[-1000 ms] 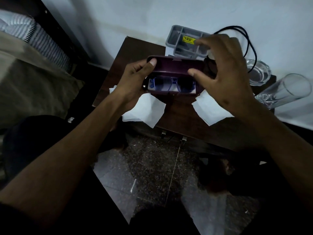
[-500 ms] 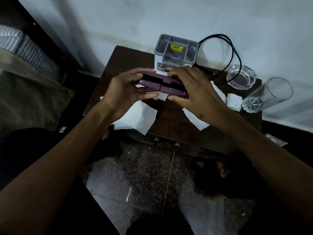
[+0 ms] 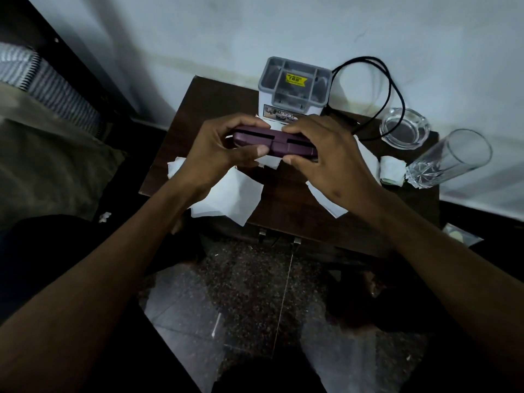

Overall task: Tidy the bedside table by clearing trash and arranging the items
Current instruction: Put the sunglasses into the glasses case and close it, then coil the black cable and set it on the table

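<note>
Since a second ago, lid of the purple glasses case (image 3: 273, 142) has gone from open to closed. I have the left hand (image 3: 218, 154) and right hand (image 3: 329, 157) pinching its ends, thumbs below, fingers on top, above the table (image 3: 280, 199). White tissues (image 3: 226, 199) lie underneath; grey organizer (image 3: 295, 86) stands behind.
</note>
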